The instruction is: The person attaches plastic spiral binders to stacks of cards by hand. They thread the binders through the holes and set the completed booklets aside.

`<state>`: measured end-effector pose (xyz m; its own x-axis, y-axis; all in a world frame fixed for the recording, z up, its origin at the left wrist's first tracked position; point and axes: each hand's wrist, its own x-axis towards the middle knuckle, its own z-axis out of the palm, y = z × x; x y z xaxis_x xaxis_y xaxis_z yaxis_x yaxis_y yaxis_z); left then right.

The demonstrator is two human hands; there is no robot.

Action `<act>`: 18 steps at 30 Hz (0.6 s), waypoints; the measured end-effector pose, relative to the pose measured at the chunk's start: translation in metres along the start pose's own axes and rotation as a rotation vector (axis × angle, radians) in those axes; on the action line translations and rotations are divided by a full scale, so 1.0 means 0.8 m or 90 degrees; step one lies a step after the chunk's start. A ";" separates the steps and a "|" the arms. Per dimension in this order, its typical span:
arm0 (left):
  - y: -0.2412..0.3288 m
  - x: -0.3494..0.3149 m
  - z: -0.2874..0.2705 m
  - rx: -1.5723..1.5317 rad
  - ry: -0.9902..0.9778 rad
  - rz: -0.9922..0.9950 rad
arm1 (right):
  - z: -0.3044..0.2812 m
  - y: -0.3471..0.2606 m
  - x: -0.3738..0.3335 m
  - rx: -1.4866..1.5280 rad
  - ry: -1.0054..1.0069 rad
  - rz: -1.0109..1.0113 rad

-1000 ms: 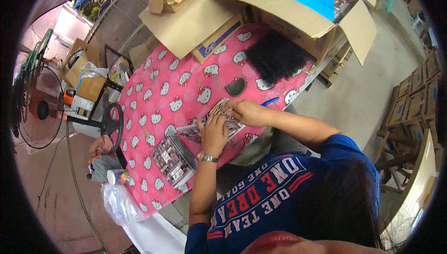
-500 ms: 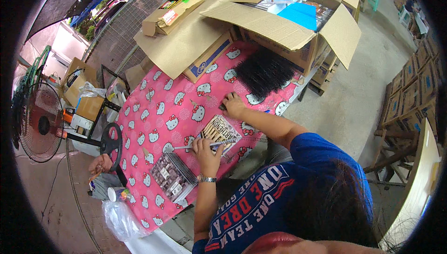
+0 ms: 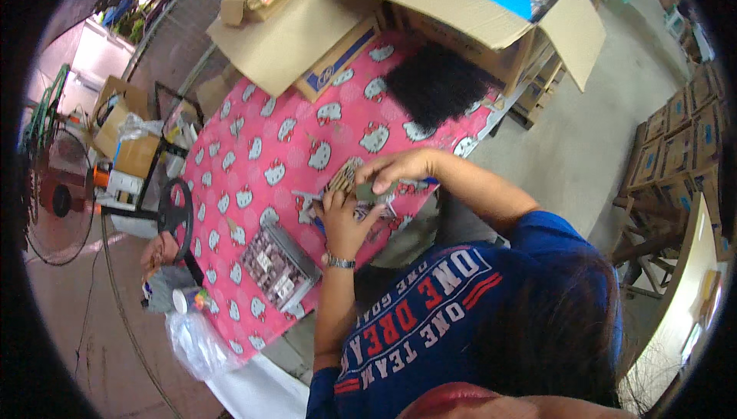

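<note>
- Head view: I see a large open brown cardboard box point(image 3: 491, 12) at the table's far end, with blue and printed flat packs inside; a shallow clear rectangular tray point(image 3: 278, 265) near the front edge holds small dark pieces.
- A flat patterned card packet point(image 3: 349, 181) lies on the glossy pink cartoon-print tablecloth point(image 3: 253, 158), beside a fluffy black fibre bundle point(image 3: 434, 85).
- My left hand point(image 3: 343, 219) presses the packet's near edge, fingers curled; my right hand point(image 3: 399, 173) arches over it, fingertips pinching a small grey-green piece.
</note>
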<state>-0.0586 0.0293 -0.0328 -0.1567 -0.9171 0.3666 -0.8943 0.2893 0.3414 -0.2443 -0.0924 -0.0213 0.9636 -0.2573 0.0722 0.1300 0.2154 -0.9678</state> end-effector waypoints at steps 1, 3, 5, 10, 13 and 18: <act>-0.001 -0.002 0.002 0.002 0.005 0.001 | -0.007 -0.005 0.004 -0.128 -0.015 0.039; -0.007 -0.005 0.001 -0.008 0.006 0.006 | -0.020 0.004 0.013 -0.138 -0.007 0.045; -0.012 -0.008 -0.003 -0.030 0.004 0.004 | -0.006 0.008 0.008 0.247 -0.009 -0.005; -0.011 -0.011 0.004 -0.015 0.019 -0.025 | -0.014 0.032 0.012 0.001 -0.019 0.105; -0.009 0.000 0.003 -0.003 0.046 0.002 | -0.017 0.031 0.004 0.175 -0.062 -0.030; -0.015 -0.001 0.007 -0.013 0.040 -0.022 | -0.013 0.011 0.005 -0.010 0.027 0.075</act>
<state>-0.0503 0.0254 -0.0420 -0.0983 -0.9079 0.4074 -0.8903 0.2632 0.3717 -0.2418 -0.1016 -0.0325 0.9611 -0.2712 -0.0530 0.0118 0.2319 -0.9727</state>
